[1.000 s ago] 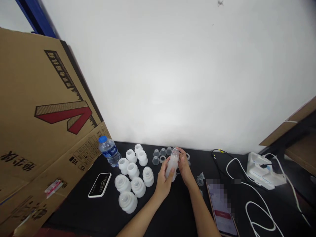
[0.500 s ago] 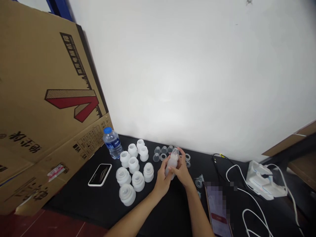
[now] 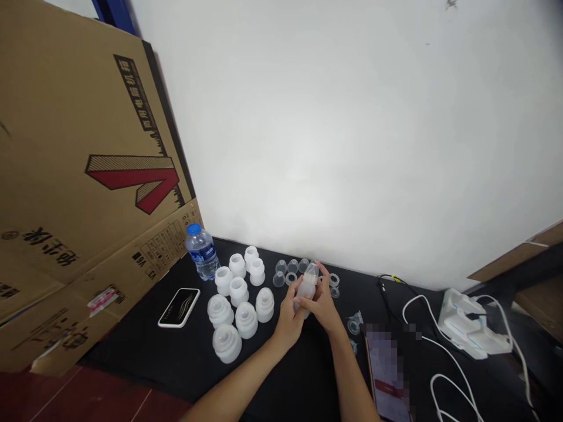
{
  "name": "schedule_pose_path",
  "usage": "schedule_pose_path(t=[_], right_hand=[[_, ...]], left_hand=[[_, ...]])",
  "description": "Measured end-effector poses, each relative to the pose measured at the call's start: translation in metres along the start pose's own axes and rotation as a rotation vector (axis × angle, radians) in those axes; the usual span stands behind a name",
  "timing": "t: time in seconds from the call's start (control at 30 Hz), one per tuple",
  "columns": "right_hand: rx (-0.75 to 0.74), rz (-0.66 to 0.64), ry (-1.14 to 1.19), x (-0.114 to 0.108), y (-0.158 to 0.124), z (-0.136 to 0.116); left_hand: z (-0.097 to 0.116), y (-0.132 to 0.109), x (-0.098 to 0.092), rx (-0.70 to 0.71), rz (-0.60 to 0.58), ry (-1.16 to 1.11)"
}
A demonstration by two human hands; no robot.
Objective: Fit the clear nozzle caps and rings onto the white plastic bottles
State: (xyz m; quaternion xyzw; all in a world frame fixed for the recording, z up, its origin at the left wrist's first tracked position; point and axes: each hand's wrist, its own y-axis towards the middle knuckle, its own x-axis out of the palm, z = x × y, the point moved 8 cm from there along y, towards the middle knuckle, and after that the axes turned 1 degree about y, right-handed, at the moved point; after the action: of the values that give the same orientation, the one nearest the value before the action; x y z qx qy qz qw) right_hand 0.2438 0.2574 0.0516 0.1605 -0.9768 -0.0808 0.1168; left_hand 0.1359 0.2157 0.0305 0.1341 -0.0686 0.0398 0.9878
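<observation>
Both hands hold one small translucent white bottle just above the black table. My left hand wraps the bottle's lower body from the left. My right hand closes on it from the right, fingers across its middle. The bottle's clear nipple top points up and away. Left of the hands stand several white bottle bodies in a cluster. Behind the bottle lie several clear caps and rings.
A water bottle with a blue cap stands by a big cardboard box at the left. A phone in a white case lies nearby. Another phone, white cables and a white charger are at the right.
The view has tilted and shifted slightly. My right hand has slid down from the bottle's top onto its middle; the bottle stays in both hands.
</observation>
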Motion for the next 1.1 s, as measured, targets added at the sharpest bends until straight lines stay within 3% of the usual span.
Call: schedule_pose_path(t=[0.23, 0.5, 0.8, 1.1], right_hand=[[-0.005, 0.028, -0.026, -0.002, 0.001, 0.003], [-0.011, 0.071, -0.056, 0.0, 0.001, 0.002], [-0.019, 0.169, -0.039, -0.002, 0.001, -0.012], [-0.07, 0.182, -0.011, -0.002, 0.004, -0.009]], left_hand=[[0.004, -0.001, -0.002, -0.001, 0.027, 0.0], [0.005, -0.002, -0.006, 0.06, 0.006, 0.156], [0.009, -0.001, -0.006, 0.047, 0.03, 0.217], [0.021, -0.002, -0.007, 0.17, 0.02, 0.345]])
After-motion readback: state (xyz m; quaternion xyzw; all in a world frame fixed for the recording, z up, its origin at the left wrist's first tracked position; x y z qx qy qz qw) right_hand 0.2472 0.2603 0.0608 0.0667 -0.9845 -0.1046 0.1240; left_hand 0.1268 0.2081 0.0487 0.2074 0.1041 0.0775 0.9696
